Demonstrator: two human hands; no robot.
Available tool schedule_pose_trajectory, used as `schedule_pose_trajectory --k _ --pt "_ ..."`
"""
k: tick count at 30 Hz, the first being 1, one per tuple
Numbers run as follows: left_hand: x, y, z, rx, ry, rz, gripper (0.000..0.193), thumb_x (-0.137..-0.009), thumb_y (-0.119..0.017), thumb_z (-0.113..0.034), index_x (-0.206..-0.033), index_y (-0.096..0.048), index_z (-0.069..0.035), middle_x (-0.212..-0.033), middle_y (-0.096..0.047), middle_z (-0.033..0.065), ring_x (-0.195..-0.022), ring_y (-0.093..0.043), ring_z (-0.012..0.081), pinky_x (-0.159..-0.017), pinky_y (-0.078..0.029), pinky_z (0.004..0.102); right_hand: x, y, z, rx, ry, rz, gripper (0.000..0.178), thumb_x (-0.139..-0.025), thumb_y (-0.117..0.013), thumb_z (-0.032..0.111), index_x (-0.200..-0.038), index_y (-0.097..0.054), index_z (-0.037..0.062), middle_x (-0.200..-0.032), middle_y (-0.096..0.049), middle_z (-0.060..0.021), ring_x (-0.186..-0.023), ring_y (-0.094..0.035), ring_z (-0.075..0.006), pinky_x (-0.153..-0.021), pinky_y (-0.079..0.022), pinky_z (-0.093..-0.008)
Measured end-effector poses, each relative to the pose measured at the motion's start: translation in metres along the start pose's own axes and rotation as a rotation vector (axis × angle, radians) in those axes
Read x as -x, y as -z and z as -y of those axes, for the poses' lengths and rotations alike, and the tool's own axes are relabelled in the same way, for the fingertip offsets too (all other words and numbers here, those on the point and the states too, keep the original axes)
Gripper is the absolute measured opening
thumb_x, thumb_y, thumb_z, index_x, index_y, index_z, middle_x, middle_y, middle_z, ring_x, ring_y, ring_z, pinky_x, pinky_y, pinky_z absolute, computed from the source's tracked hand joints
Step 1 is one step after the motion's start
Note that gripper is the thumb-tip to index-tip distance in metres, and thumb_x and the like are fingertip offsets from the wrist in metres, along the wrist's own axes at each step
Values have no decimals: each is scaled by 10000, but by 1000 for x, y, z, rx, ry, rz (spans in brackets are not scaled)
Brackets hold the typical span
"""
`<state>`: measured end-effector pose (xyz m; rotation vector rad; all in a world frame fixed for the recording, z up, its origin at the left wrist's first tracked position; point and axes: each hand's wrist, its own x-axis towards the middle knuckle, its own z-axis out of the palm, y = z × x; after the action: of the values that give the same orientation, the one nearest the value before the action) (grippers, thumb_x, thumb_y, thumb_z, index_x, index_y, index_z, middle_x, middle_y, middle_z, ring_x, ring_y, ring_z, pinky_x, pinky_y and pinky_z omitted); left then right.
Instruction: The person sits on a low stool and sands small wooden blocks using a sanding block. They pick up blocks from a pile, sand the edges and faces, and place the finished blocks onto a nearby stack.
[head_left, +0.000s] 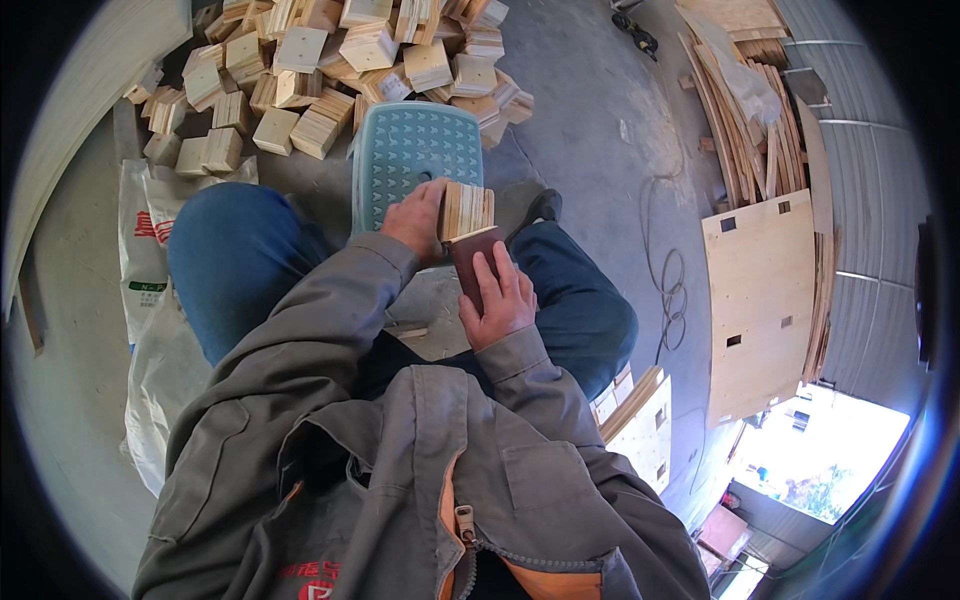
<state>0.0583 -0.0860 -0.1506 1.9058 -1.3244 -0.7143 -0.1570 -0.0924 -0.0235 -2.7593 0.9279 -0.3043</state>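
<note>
- Far left, a white sack (150, 300) with red and green print lies on the concrete floor (590, 110), just beside the seated person's knee in blue jeans.
- Above it, a big heap of square wooden blocks (330, 60) spreads over the floor, some stacked, some tumbled.
- In front of the heap stands a pale green plastic stool (410, 150) with a patterned seat, between the person's knees.
- The left hand (418, 220) is closed round a small stack of thin wooden pieces (468, 208), holding it on edge at the near rim of the stool.
- The right hand (500, 295) lies flat with fingers pressed on a dark brown sanding block (472, 255), which touches the underside of the stack; it grips the block against the wood.
- Further right, a thin cable (665, 270) loops over the floor.
- At the far right, a large plywood panel (760, 300) with small square cut-outs leans by a corrugated wall, with long wooden strips (745, 120) piled above it.
</note>
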Motion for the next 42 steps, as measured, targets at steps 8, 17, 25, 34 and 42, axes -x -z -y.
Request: schedule_pose_trajectory --k 8,17,25,34,42 --pt "3 6 1 -32 8 15 898 -712 -848 -141 -1499 -415 -161 -1469 -557 136 -1353 -565 373 -1045 -473 525 -82 -20 -20 29 -48 -85 669 -834 -762 232 -1482 -606 173 -1612 -480 -117 -1305 -547 -396 -1105 -444 -520" --pt "8 28 -24 16 87 38 858 -733 -804 -116 -1494 -414 -173 -1452 -563 134 -1358 -556 369 -1038 -471 524 -143 -24 -31 77 -242 -40 679 -869 -745 290 -1522 -579 207 -1629 -470 -93 -1347 -532 -406 -1131 -440 -502" --pt "13 41 -42 45 73 -21 827 -778 -806 -130 -1506 -417 -167 -1476 -553 135 -1384 -542 359 -1064 -451 524 -19 -2 -19 -16 -16 -42 739 -814 -800 229 -1510 -572 137 -1624 -446 -178 -1315 -540 -406 -1113 -428 -525" --pt "13 42 -40 42 97 -2 816 -791 -801 -135 -1511 -418 -171 -1488 -550 127 -1399 -532 352 -1071 -451 525 -33 0 -19 -18 -3 -60 743 -788 -808 191 -1496 -588 149 -1608 -477 -172 -1314 -559 -400 -1107 -443 -496" --pt "12 43 -44 46 118 3 874 -734 -837 -143 -1502 -421 -182 -1482 -555 123 -1393 -537 353 -1070 -456 524 -146 -20 -40 17 -241 -25 671 -844 -743 297 -1496 -599 235 -1644 -449 -71 -1352 -522 -386 -1135 -427 -510"
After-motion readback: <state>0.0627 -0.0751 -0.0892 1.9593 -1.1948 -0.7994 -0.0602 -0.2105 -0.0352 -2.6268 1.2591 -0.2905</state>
